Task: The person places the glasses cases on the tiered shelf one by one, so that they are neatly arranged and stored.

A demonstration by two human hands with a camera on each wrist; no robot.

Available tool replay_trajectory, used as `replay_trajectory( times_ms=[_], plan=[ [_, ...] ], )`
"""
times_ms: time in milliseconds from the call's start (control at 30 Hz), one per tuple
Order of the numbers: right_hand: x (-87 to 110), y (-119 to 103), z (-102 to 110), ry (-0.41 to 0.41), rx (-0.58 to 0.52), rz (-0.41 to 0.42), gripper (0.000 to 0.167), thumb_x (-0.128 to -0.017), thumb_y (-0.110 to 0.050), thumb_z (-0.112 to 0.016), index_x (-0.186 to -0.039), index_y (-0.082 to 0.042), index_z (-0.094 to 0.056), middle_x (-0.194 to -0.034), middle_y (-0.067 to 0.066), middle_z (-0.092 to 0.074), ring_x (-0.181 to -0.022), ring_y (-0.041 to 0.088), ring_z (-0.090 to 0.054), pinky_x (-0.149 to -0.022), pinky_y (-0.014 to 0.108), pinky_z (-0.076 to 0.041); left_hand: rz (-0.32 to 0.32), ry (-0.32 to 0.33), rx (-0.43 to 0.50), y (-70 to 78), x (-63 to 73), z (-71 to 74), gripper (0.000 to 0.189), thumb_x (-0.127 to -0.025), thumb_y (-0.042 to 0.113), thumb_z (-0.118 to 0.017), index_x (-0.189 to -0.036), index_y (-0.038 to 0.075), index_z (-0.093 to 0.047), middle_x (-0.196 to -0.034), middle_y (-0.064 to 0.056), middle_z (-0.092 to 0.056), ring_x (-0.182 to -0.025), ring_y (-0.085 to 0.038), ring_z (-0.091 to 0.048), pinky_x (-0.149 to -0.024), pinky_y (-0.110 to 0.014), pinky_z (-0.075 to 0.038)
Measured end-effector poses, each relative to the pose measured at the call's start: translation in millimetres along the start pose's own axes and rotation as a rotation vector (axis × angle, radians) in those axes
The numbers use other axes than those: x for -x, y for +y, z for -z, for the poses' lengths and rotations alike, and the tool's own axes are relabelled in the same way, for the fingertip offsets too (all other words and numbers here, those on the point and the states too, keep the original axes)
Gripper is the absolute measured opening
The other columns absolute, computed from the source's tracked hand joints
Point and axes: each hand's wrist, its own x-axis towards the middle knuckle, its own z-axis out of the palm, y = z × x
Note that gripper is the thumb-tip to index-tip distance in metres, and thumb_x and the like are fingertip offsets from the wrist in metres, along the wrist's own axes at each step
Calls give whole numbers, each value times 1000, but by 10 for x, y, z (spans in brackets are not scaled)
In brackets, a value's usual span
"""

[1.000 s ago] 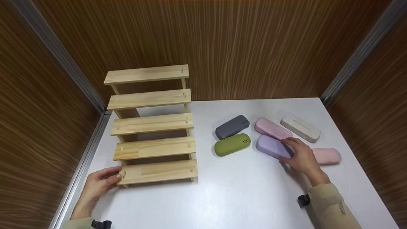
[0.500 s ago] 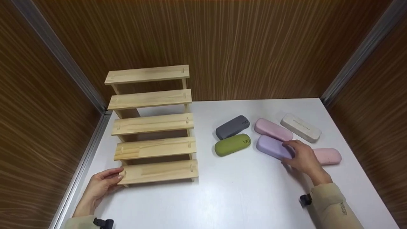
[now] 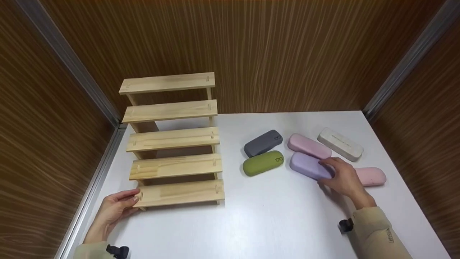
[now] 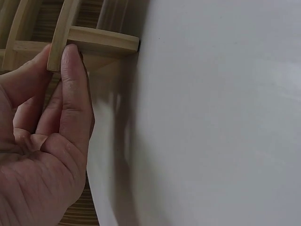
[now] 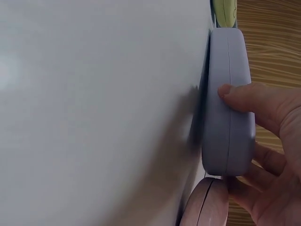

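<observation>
On the left stands a five-tier pale wooden step rack [image 3: 174,140]. My left hand [image 3: 113,212] pinches the left end of its lowest shelf board [image 3: 179,193]; the left wrist view shows thumb and forefinger on either face of that board [image 4: 57,49]. Toward the right, my right hand [image 3: 343,178] grips the lilac glasses case [image 3: 309,166] across its right end. In the right wrist view the thumb lies along the seam side of the lilac case [image 5: 228,127], with the other fingers partly hidden behind it.
Near the lilac case lie a mauve-pink case [image 3: 309,145], a white case [image 3: 339,144] and a light pink case [image 3: 371,176]. A grey case [image 3: 263,143] and a green case [image 3: 263,163] lie side by side left of it. Wood-grain panels [image 3: 287,54] wall the white table.
My right hand has shifted very slightly to the right along the lilac case. The left hand keeps its pinch on the lowest board, and the cases stay where they were.
</observation>
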Motion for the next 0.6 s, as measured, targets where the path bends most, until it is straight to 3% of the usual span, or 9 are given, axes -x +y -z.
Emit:
replay_trajectory(
  times_ms=[67, 167, 267, 333, 500, 600],
  plan=[
    [3, 4, 1, 10, -4, 11, 58, -78, -4, -99, -132, -2, -78, -135, 25, -75, -126, 48, -71, -108, 60, -57, 1, 2, 0, 5, 4, -1, 37, -105, 0, -74, -105, 35, -85, -101, 20, -82, -96, 0, -77, -83, -22, -71],
    [-2, 17, 0, 29, -7, 35, 57, -77, -5, -99, -131, -2, -79, -133, 25, -77, -125, 47, -72, -107, 37, -56, 4, 5, -1, 7, 5, -6, 36, -105, 0, -75, -105, 34, -85, -101, 19, -82, -95, 0, -78, -83, -21, -71],
    [-6, 24, 7, 45, -16, 45, 57, -76, -6, -100, -129, -2, -81, -131, 24, -79, -123, 47, -74, -104, 13, -46, 5, 5, 2, 7, 5, -14, 35, -105, 0, -75, -105, 34, -85, -101, 19, -82, -94, -1, -78, -83, -21, -71],
    [-10, 21, 20, 49, -31, 42, 56, -75, -6, -101, -127, -2, -82, -130, 24, -79, -122, 46, -74, -101, 3, -39, 5, 4, 6, 8, 6, -17, 35, -105, 0, -74, -105, 34, -85, -101, 19, -82, -94, -1, -79, -84, -21, -71],
    [-19, -15, 84, 66, -69, 35, 53, -75, -8, -103, -124, -5, -84, -127, 22, -81, -118, 45, -73, -97, -5, -33, 1, 10, 8, 12, 10, -19, 35, -105, -1, -74, -106, 32, -86, -100, 18, -83, -93, -1, -79, -83, -21, -71],
    [-21, -42, 130, 81, -74, 41, 52, -74, -9, -103, -123, -7, -85, -127, 21, -82, -116, 36, -74, -96, -6, -33, -10, 12, 0, 11, 14, -21, 31, -105, 0, -75, -112, 27, -87, -101, 17, -83, -93, -1, -79, -83, -21, -71]
  ],
)
